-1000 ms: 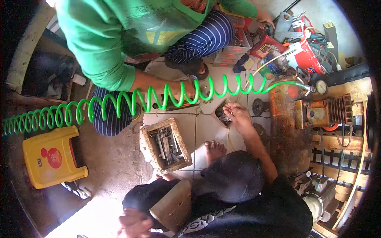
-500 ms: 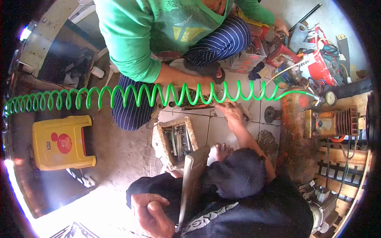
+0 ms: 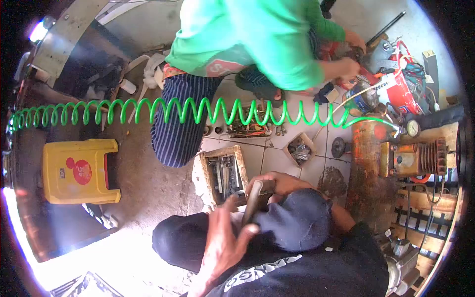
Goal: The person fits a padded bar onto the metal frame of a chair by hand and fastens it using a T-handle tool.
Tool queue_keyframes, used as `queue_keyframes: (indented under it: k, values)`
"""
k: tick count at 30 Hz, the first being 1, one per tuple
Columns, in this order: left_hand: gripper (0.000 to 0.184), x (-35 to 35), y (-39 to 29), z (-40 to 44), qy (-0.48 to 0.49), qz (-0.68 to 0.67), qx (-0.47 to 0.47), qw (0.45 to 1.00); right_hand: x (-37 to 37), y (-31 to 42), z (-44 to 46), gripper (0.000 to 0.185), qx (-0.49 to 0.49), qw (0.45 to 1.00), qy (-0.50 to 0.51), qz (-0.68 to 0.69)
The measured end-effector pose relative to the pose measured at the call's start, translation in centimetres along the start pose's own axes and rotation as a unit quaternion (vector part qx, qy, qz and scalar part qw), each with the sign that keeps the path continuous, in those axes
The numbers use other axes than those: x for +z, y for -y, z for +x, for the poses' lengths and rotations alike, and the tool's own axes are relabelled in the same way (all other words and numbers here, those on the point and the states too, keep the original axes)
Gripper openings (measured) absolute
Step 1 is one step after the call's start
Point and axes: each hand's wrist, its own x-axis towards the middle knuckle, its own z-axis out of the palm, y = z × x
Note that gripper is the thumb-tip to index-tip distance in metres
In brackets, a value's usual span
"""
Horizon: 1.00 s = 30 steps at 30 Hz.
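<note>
the panel (image 3: pixel 252 202), nearly edge-on, points up-frame, long axis slanting right.

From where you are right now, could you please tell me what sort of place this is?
Probably a small repair workshop: there is a rusty, cylindrical metal compressor tank, a coiled green plastic hose running to it, and a rectangular, rough wooden box holding grey metal pieces.

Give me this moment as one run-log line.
left hand: open, beside panel | right hand: at panel's far end, grip unclear | box: metal pieces inside | yellow stool: far left
</note>
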Motion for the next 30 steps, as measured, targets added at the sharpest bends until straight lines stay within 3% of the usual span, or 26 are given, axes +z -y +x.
queue_keyframes:
  k: [1,3,4,5,6,7,8,10,14,15,17,18,21,22,25,29,30]
  values:
    - [0.059,0.4,0.4,-0.1,0.038,0.028,0.018,0.999,-0.2,0.1,0.5,0.039,0.002,1.000,0.007,-0.002]
    - [0.062,1.3,1.8,0.0,0.040,0.037,0.024,0.998,-0.5,-0.1,1.5,0.045,0.104,0.992,-0.030,-0.072]
    - [0.060,0.9,2.0,-0.1,0.036,-0.012,-0.046,0.998,-0.6,1.1,2.7,0.049,0.044,0.984,0.000,-0.171]
    - [0.059,0.5,2.4,-0.2,0.030,-0.061,-0.115,0.991,0.0,2.2,3.3,0.041,0.179,0.962,-0.082,-0.190]
    - [0.051,0.0,3.1,-0.3,0.008,-0.074,-0.098,0.992,-0.2,2.9,3.8,0.035,0.117,0.955,-0.072,-0.263]
    - [0.052,-0.8,2.8,-0.1,0.019,-0.113,-0.170,0.979,-0.1,3.3,4.3,0.028,0.051,0.940,-0.060,-0.332]
    - [0.052,-1.3,3.3,-0.2,0.018,-0.140,-0.172,0.975,0.3,4.0,4.6,0.028,0.049,0.941,-0.045,-0.332]
    - [0.056,-2.4,3.5,-0.3,0.014,-0.204,-0.172,0.964,1.0,6.1,5.1,0.017,0.010,0.917,-0.110,-0.383]
    - [0.063,-5.8,2.7,-0.1,0.003,-0.297,-0.129,0.946,1.2,9.2,4.6,0.021,-0.015,0.952,-0.108,-0.287]
    - [0.063,-6.6,2.5,0.0,-0.016,-0.327,-0.103,0.939,1.5,10.1,4.6,0.022,-0.115,0.908,-0.127,-0.383]
    - [0.059,-8.0,2.1,0.5,-0.038,-0.361,-0.075,0.929,2.8,13.2,4.3,0.023,-0.158,0.853,-0.162,-0.471]
    - [0.059,-8.4,2.0,0.9,-0.047,-0.363,-0.060,0.929,3.4,13.6,4.3,0.025,-0.191,0.876,-0.183,-0.403]
    - [0.058,-9.0,1.5,2.9,-0.078,-0.391,-0.028,0.916,5.7,18.1,3.8,0.026,-0.199,0.860,-0.159,-0.443]
    - [0.058,-8.9,1.2,3.3,-0.077,-0.377,-0.031,0.922,6.4,19.0,4.3,0.024,-0.273,0.799,-0.160,-0.511]
    - [0.057,-8.0,1.8,4.3,-0.062,-0.373,-0.006,0.926,7.8,20.1,5.4,0.025,-0.303,0.755,-0.160,-0.559]
    - [0.055,-7.8,1.8,4.4,-0.079,-0.373,0.022,0.924,9.2,19.3,7.2,0.019,-0.284,0.765,-0.215,-0.536]
    - [0.055,-7.8,1.7,4.3,-0.086,-0.345,0.023,0.934,8.9,19.3,7.4,0.016,-0.296,0.717,-0.192,-0.601]
